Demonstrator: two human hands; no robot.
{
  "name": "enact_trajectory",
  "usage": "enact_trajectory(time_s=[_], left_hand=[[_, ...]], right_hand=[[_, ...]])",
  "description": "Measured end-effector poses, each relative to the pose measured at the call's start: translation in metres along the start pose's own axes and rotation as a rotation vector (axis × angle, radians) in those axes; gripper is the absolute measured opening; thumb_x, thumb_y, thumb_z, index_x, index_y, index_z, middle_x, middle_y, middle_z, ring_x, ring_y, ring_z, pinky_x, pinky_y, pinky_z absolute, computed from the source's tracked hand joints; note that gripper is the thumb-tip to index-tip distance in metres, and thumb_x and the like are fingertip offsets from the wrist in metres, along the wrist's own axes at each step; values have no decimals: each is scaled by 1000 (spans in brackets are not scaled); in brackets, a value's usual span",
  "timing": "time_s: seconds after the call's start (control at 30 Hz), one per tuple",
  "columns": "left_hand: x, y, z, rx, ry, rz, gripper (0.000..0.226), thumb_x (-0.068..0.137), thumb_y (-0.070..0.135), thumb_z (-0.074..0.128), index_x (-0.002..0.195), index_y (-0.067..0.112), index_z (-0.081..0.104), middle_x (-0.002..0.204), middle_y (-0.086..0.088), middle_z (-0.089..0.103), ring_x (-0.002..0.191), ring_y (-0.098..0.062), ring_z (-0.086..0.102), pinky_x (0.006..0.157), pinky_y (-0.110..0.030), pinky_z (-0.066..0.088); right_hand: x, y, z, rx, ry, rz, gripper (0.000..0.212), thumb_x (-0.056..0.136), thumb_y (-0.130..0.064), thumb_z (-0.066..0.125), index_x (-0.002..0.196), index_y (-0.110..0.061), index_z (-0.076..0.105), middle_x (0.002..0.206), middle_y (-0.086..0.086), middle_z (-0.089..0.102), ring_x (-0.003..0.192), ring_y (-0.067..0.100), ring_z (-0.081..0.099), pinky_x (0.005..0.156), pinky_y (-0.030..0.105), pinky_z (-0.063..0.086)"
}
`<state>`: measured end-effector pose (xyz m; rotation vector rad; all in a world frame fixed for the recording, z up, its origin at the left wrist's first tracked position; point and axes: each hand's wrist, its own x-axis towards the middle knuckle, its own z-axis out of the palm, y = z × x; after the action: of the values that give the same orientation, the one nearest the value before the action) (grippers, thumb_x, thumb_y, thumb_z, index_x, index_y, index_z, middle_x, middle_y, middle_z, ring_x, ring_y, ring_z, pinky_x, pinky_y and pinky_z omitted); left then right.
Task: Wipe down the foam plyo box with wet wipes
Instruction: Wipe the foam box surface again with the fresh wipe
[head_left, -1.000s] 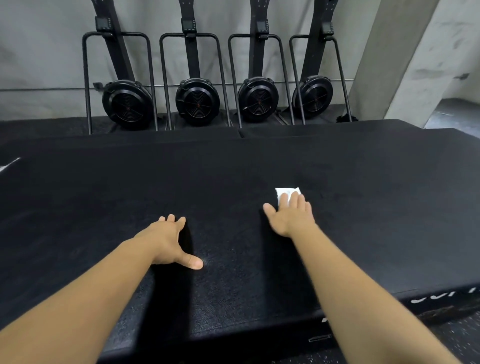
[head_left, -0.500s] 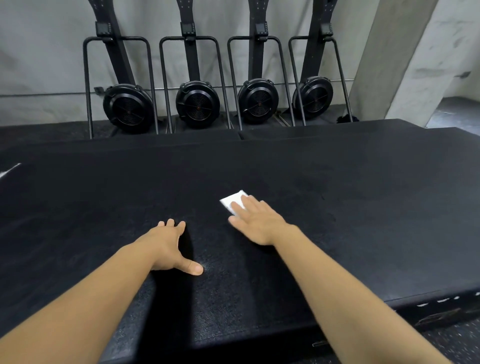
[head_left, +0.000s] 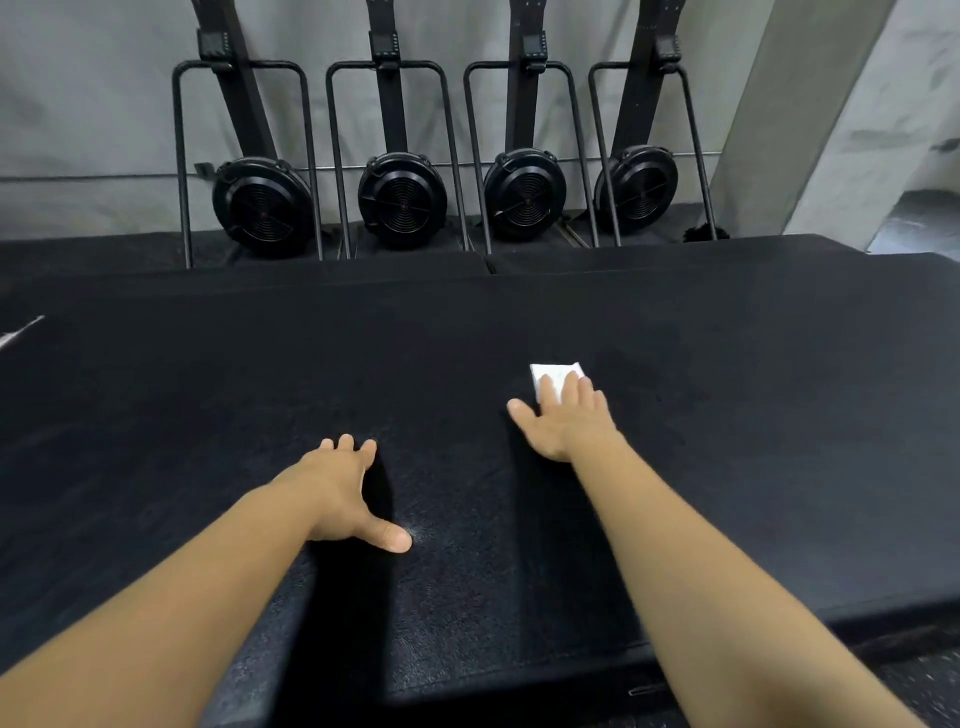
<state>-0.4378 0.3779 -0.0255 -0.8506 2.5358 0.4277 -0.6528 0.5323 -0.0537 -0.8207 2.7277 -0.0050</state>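
Your right hand (head_left: 563, 421) presses flat, fingers straight, on the wet wipe (head_left: 556, 375), which pokes out at 12 o'clock from your fingertips on the foam plyo box (head_left: 727, 415) (long edge running 9-to-3), your spread left hand (head_left: 337, 488) resting at 8 o'clock.

Wide bare top of the foam plyo box (head_left: 727, 364) across mid-frame, open toward left, right and far edge. Beyond, along the top of the frame, blocked by four upright rowing machines (head_left: 402, 202); concrete pillar (head_left: 789, 104) at upper right.
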Motion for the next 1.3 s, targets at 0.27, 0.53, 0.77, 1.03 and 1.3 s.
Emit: enact_trajectory(time_s=[0.27,0.53,0.77,1.03,1.3], left_hand=[[-3,3,-2,-2,-10,-8,132,62,65,78,154,22,-7,161,-4,-10,148,-24,-12,121,-43,11],[0,1,-1,4,-11,-6,134,61,66,78,154,22,-7,161,-3,-10,148,-23,-13,121,-43,13],[2,0,1,5,-10,-19,134,60,67,78,154,23,-7,161,-1,-11,148,-23,-13,120,-44,15],[2,4,-2,29,-10,-39,134,59,66,78,154,22,-6,162,-3,-9,149,-26,-10,120,-45,15],[6,1,-17,-63,135,-88,90,66,70,67,143,30,42,148,7,43,133,-16,43,98,-32,42]], right_hand=[[-34,-75,25,-24,-64,-392,76,95,-69,7,156,-26,-9,161,9,-22,147,25,-24,119,41,-14],[25,-6,5,7,-8,-376,64,99,-60,14,156,-34,4,164,2,-10,150,17,-13,119,38,-9],[57,56,-15,31,-18,-91,65,100,-58,15,157,-29,3,164,5,-9,150,22,-10,121,43,-4],[10,-19,-1,12,-23,-208,76,97,-68,13,157,-26,-6,162,12,-17,149,27,-19,121,41,-8],[-21,-59,15,-53,-89,-456,72,98,-65,11,156,-28,-11,161,4,-24,147,19,-24,119,36,-13]])
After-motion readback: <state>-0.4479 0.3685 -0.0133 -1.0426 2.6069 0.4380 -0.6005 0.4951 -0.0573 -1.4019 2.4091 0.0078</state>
